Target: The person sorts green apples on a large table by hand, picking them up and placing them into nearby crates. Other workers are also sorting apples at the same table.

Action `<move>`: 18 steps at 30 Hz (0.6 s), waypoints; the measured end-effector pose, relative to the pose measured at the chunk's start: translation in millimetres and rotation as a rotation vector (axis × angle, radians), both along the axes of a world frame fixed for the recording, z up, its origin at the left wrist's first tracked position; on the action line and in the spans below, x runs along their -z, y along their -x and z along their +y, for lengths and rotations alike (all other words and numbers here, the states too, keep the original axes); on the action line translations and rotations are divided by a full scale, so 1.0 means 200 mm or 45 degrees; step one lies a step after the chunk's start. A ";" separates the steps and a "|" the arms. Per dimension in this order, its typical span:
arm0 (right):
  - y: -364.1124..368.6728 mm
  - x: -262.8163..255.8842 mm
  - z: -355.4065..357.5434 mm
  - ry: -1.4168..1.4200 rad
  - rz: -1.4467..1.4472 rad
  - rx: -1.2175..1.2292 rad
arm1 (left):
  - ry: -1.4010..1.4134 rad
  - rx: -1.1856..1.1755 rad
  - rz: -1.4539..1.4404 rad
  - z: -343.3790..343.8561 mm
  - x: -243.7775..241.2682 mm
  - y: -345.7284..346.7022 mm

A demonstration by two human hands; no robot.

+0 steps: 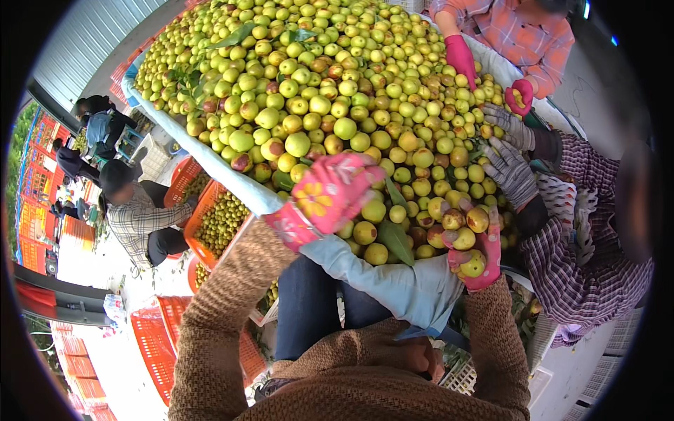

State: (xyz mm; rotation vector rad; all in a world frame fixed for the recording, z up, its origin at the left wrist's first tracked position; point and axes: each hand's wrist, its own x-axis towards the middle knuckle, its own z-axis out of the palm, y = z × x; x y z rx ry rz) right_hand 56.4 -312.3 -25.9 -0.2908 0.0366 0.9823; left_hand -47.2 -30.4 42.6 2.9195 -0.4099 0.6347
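Note:
A large heap of green and brown-blotched jujubes (316, 105) with a few leaves fills a table lined with light blue cloth (368, 268). My left hand (337, 192), in a pink floral glove, is above the near part of the heap. Its fingers are blurred and point down to the right, so whether they hold a fruit is unclear. My right hand (489, 258), also gloved in pink, is palm up at the near right edge. Several jujubes (464, 238) rest in its curled fingers. A long green leaf (395, 241) lies between my hands.
Beside my right hand, a co-worker's grey-gloved hands (508, 168) touch the heap. Another person's pink-gloved hands (462, 60) work at the far right corner. Orange crates of small fruit (218, 221) and a crouching person (139, 216) are to the left. Orange crates (158, 337) stand lower left.

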 end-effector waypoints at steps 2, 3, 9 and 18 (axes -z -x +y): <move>0.00 0.01 0.01 0.045 -0.045 -0.012 | -0.214 -0.357 -0.092 0.20 -0.11 0.22; 0.00 0.02 0.02 0.051 -0.079 -0.033 | -0.075 -0.408 -0.042 0.34 -0.16 0.33; -0.01 0.03 0.03 -0.001 -0.110 -0.091 | -0.203 -0.714 0.039 0.80 -0.01 0.62; 0.02 -0.01 0.03 0.249 -0.187 -0.051 | 0.194 -0.629 0.289 0.77 0.00 0.38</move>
